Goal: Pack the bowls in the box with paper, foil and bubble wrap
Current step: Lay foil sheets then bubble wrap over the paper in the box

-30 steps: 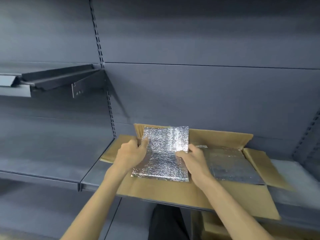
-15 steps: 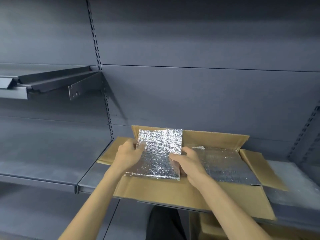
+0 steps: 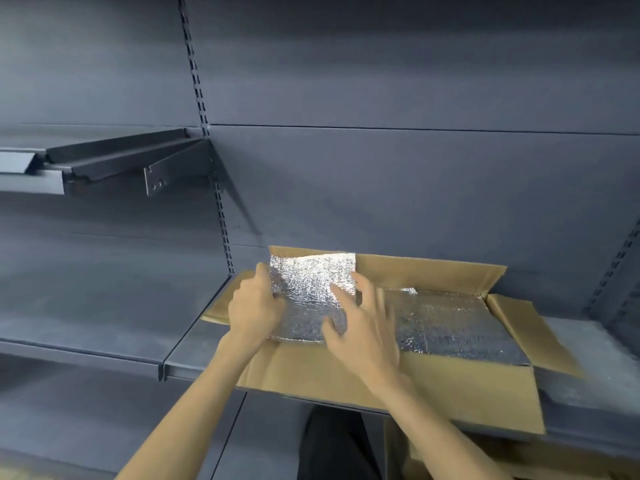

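Left hand (image 3: pixel 254 311): clamped on the left edge of the foil sheet (image 3: pixel 311 292)
Right hand (image 3: pixel 363 327): fingers spread — blurred, laid against the sheet
Box (image 3: pixel 433 386): open, set on the shelf (image 3: pixel 194 355)

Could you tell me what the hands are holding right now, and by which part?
The left hand grips the foil sheet by its left edge. The right hand is spread open and blurred over its right side; whether it grips is unclear.

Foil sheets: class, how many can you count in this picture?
2. One foil sheet is held by both hands at the box's left end; the other lies flat inside on the right. More may be hidden underneath.
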